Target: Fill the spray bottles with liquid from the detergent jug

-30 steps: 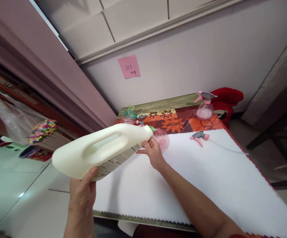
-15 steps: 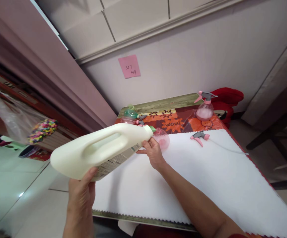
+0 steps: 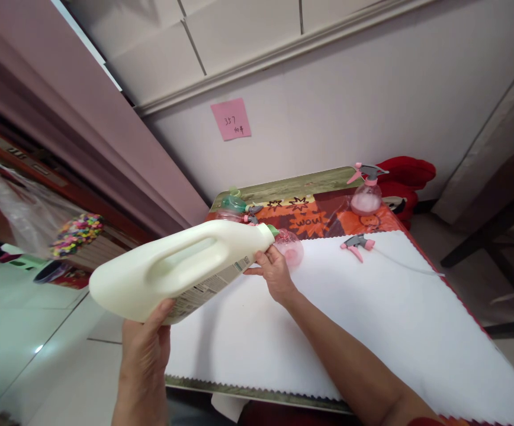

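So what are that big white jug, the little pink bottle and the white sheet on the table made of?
The jug looks like opaque plastic, smooth with a dull sheen, its handle moulded in. The little pink bottle seems to be clear tinted plastic: you can see through it. The white sheet looks like soft matte felt or fabric, with its edge cut in zigzags.

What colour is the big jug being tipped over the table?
Creamy white jug; it shows best in the head view.

Left hand (image 3: 144,349) and right hand (image 3: 275,273) join bare forearms; a red sleeve edge (image 3: 417,421) caps the right one
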### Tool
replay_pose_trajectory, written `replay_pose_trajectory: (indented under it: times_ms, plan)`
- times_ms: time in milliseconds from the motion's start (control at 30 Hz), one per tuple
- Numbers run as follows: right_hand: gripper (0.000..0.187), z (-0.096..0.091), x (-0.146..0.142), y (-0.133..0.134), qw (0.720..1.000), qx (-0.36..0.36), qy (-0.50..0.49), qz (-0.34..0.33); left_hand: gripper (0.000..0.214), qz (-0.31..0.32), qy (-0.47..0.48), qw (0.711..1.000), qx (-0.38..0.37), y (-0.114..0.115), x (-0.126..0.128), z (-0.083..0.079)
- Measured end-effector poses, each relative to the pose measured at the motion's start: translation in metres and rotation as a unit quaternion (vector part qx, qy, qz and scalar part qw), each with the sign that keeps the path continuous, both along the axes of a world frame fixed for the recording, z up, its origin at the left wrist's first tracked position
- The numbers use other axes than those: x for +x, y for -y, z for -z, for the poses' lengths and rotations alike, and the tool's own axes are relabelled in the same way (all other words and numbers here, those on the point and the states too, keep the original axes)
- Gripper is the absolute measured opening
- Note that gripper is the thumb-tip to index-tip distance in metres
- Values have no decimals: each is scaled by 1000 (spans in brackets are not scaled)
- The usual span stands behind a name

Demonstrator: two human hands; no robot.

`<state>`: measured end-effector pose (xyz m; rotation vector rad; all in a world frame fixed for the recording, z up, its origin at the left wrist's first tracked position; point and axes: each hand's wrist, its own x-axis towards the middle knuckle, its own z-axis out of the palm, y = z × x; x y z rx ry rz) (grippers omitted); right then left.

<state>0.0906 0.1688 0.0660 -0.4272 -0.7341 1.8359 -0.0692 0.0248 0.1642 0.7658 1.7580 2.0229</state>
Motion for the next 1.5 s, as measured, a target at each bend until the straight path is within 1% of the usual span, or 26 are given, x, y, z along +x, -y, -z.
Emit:
replay_pose_trajectory:
  times_ms: [300, 467, 667, 933, 1233, 1500]
  plan:
    - [46, 0, 0, 1, 1000, -2, -1, 0, 78, 6, -2, 1000, -5, 0, 1, -3]
    - [45, 0, 0, 2, 1000, 0, -2, -1, 77, -4, 9, 1000, -9, 1, 2, -4]
    - [47, -1, 0, 2, 1000, 0, 5, 1, 76, 7, -1, 1000, -14, -2, 5, -7]
    - [47, -2, 0, 3, 1000, -1, 6, 1, 69, 2, -10, 1000, -23, 0, 4, -6]
    - [46, -2, 0, 4, 1000, 2, 2, -2, 73, -5, 1, 1000, -21, 1, 4, -6]
    - [47, -2, -1, 4, 1000, -2, 3, -2, 72, 2, 7, 1000, -16, 2, 3, -6]
